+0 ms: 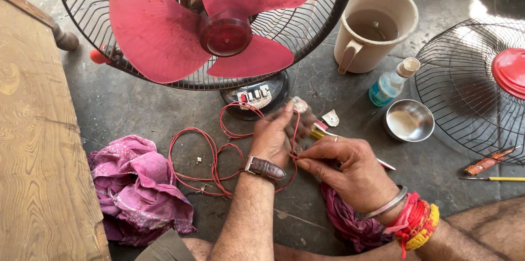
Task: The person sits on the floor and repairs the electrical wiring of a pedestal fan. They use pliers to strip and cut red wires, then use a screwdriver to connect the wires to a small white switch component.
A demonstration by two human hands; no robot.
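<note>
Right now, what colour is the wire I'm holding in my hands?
Red. The thin wire, pinched between the left hand and right hand, shows best in the head view.

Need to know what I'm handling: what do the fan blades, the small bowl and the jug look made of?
Fan blades: likely plastic, dull faded red with a dusty, matte surface. Small bowl: metal, probably steel, with a shiny reflective rim. Jug: apparently plastic, cream, matte, with a moulded handle.

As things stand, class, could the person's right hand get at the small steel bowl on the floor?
Probably yes. The steel bowl lies just beyond the right hand, with bare floor between them. But that hand is pinching the red wire, so it would have to let go first.
</note>
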